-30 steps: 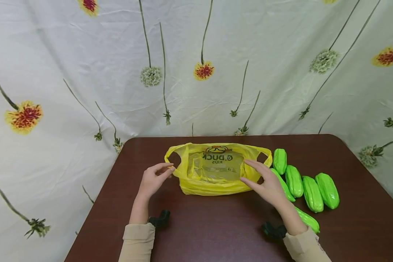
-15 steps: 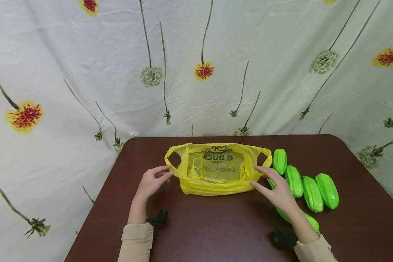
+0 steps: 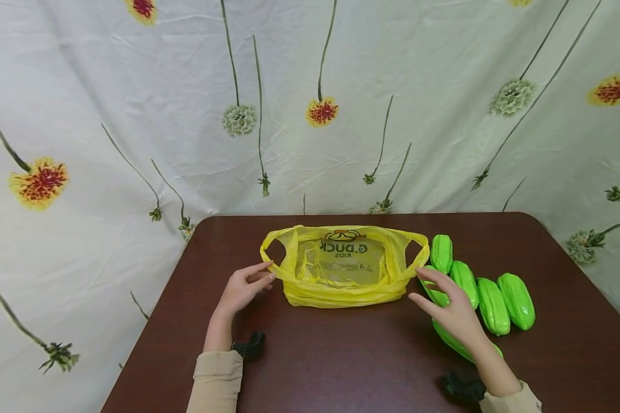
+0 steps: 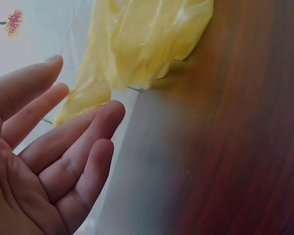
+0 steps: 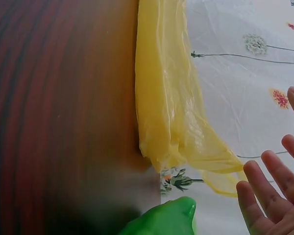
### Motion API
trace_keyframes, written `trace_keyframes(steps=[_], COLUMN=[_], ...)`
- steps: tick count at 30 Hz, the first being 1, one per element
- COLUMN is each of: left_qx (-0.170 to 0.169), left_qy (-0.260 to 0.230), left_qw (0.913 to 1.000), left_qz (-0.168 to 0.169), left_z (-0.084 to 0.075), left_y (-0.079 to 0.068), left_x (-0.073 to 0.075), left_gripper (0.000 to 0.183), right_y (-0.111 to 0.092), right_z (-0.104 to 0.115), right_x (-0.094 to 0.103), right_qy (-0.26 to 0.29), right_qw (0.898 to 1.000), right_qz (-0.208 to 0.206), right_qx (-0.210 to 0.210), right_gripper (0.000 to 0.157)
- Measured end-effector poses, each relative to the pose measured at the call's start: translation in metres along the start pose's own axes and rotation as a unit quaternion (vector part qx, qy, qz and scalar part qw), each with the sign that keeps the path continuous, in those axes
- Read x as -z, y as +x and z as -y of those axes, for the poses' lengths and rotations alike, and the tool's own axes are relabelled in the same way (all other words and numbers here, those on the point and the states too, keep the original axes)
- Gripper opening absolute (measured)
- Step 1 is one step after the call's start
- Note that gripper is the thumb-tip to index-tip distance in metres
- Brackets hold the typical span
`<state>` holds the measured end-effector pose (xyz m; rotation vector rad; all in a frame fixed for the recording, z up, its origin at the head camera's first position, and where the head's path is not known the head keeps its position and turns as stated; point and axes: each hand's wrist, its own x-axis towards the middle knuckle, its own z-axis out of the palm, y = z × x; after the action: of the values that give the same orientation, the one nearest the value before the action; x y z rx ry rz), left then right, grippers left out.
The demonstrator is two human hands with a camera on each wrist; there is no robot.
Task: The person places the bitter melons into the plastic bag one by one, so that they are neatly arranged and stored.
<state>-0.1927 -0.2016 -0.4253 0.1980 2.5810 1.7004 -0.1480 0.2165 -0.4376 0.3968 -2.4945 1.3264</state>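
A yellow plastic carrier bag with duck print stands on the table, its mouth spread wide and a loop handle at each side. My left hand is at the bag's left handle, fingertips right at its edge; in the left wrist view the thumb and fingers are apart with nothing between them. At the bag's right side, my right hand has its fingers spread. It overlaps several bright green, long, ridged, shiny pieces in the head view. The right wrist view shows the tip of one green piece below the bag.
The dark brown table has a rounded back edge close to a white flower-printed cloth. The green pieces lie loose to the right of the bag, the farthest one close to its right handle.
My right hand has drawn back from the bag's mouth, moving right and toward me, over the green pieces. My left hand has barely shifted, and the bag stays in place.
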Motion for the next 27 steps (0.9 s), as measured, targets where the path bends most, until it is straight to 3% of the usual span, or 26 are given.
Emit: trace_keyframes(steps=[8,14,22,27], left_qx=[-0.022,-0.031,-0.035,-0.033], left_qy=[-0.033,-0.083,-0.151,-0.170], left_qw=[0.9990,0.9945,0.9849,0.9813], left_qz=[-0.018,-0.057,-0.076,-0.085], left_z=[0.041,0.053,0.058,0.061], left_y=[0.016,0.020,0.023,0.024], left_x=[-0.008,-0.017,-0.027,-0.029], left_gripper=[0.045,0.046,0.044,0.043], right_y=[-0.006,-0.013,-0.022,-0.028], right_z=[0.012,0.026,-0.014,-0.025], right_x=[0.006,0.015,0.019,0.025], right_qy=[-0.001,-0.007,-0.013,-0.012], right_qw=[1.000,1.000,0.999,0.998], right_qz=[-0.006,-0.003,0.000,-0.001], right_qx=[-0.004,-0.017,-0.039,-0.055], right_gripper=[0.048,0.043,0.046,0.046])
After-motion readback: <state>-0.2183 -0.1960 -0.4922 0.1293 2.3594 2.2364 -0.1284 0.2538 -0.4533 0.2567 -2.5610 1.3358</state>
